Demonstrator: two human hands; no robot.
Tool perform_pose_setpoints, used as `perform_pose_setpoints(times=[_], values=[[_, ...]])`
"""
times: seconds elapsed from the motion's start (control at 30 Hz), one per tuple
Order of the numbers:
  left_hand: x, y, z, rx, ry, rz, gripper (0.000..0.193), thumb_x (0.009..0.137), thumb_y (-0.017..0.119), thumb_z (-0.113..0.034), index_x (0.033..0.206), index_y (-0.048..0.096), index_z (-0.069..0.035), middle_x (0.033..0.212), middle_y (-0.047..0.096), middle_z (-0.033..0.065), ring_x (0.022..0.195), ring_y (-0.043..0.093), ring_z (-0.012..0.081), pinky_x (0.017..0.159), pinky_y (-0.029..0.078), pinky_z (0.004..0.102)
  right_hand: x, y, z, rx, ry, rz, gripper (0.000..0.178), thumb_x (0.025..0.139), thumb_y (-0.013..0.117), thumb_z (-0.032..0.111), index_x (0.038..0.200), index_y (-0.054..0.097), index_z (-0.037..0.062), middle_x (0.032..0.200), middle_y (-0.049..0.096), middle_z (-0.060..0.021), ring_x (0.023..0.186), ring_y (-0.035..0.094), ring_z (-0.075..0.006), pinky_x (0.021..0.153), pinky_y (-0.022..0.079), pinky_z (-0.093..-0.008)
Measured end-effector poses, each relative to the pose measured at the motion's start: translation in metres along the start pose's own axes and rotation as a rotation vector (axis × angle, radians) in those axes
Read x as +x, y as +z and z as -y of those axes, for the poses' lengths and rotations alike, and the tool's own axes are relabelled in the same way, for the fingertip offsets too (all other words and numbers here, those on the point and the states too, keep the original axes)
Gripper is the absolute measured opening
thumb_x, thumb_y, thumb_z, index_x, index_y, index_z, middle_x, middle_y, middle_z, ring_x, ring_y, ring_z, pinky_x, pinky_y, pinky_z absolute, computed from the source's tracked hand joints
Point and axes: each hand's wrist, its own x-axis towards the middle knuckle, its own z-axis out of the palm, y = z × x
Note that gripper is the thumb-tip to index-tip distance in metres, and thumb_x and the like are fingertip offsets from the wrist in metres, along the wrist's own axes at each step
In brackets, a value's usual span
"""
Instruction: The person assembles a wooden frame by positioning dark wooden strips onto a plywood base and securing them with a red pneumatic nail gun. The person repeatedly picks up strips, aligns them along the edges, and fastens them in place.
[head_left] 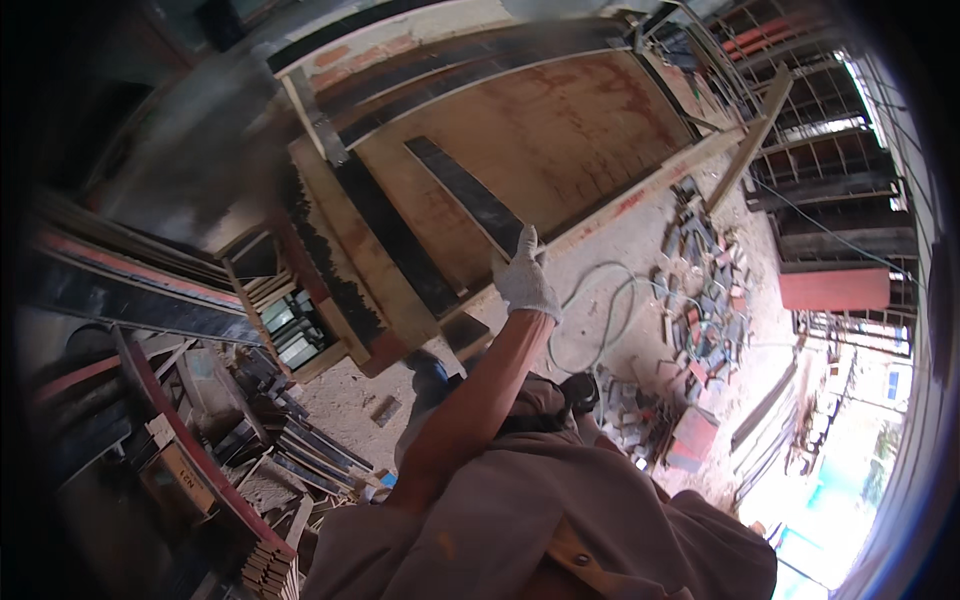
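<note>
Gloved hand (527, 284) holds plank (465, 195); narrow, dark.

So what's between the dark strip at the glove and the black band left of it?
In head view, bare brown board separates the strip from the band.

The left hand (527, 284) wears a whitish glove (538, 298); the forearm (478, 392) is bare. The grey-brown shirt (450, 510) shows 1 round button (582, 560) near 5 o'clock.

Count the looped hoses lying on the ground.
1: a pale hose looped on the ground, to the right of the gloved left hand, beside the scattered blocks. Others may be hidden among them.
</note>
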Motion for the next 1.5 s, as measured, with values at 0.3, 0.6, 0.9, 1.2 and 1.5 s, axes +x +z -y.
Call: perform_pose_setpoints(times=[0.3, 0.6, 0.9, 1.2, 1.5], values=[[-0.009, 0.03, -0.091, 0.838, 0.52, 0.232, 0.022, 0.083, 0.076, -0.001, 0.1, 0.063, -0.003, 0.081, 0.063, 0.0032, 0.062, 0.059, 0.0114, 0.054, 0.048, 0.0271, 0.049, 0.005, 0.005, 0.12, 0.064, -0.02, 0.015, 0.084, 0.07, 0.007, 0.073, 0.06, 0.009, 0.057, 0.053, -0.0034, 0.042, 0.05, -0.0187, 0.039, 0.042, -0.0363], [0.058, 0.066, -0.281, 0.644, 0.579, 0.517, 0.02, 0.094, 0.08, -0.024, 0.108, 0.071, -0.013, 0.107, 0.075, 0.001, 0.095, 0.072, 0.014, 0.087, 0.062, 0.0358, 0.047, 0.012, 0.044, 0.238, -0.058, -0.132, 0.017, 0.082, 0.068, 0.003, 0.071, 0.056, 0.0092, 0.055, 0.051, -0.0032, 0.041, 0.05, -0.0184, 0.039, 0.042, -0.0354], [0.229, 0.088, -0.194, 0.977, 0.271, 0.187, 0.057, 0.08, 0.088, -0.052, 0.121, 0.074, -0.016, 0.12, 0.073, -0.001, 0.104, 0.064, 0.0166, 0.08, 0.051, 0.0396, 0.03, 0.046, 0.006, 0.136, -0.225, -0.263, 0.01, 0.084, 0.071, 0.009, 0.078, 0.063, 0.0079, 0.059, 0.058, -0.005, 0.044, 0.056, -0.0178, 0.041, 0.045, -0.0348], [0.335, 0.03, -0.165, 1.12, 0.483, 0.225, 0.069, 0.094, 0.077, -0.036, 0.144, 0.053, 0.004, 0.146, 0.059, 0.0221, 0.131, 0.06, 0.0296, 0.108, 0.048, 0.0367, -0.027, 0.092, -0.003, 0.157, -0.117, -0.212, 0.011, 0.086, 0.074, 0.015, 0.089, 0.065, 0.0085, 0.06, 0.057, -0.0024, 0.045, 0.054, -0.0151, 0.041, 0.042, -0.0334], [0.26, 0.038, -0.387, 0.575, 1.324, 0.443, 0.044, 0.091, 0.078, -0.003, 0.133, 0.065, -0.003, 0.128, 0.067, 0.0142, 0.112, 0.066, 0.0233, 0.098, 0.055, 0.0338, -0.099, 0.085, 0.107, 0.066, -0.226, -0.167, 0.019, 0.088, 0.076, 0.021, 0.099, 0.068, 0.0091, 0.062, 0.057, 0.0002, 0.045, 0.052, -0.0124, 0.042, 0.04, -0.032]])
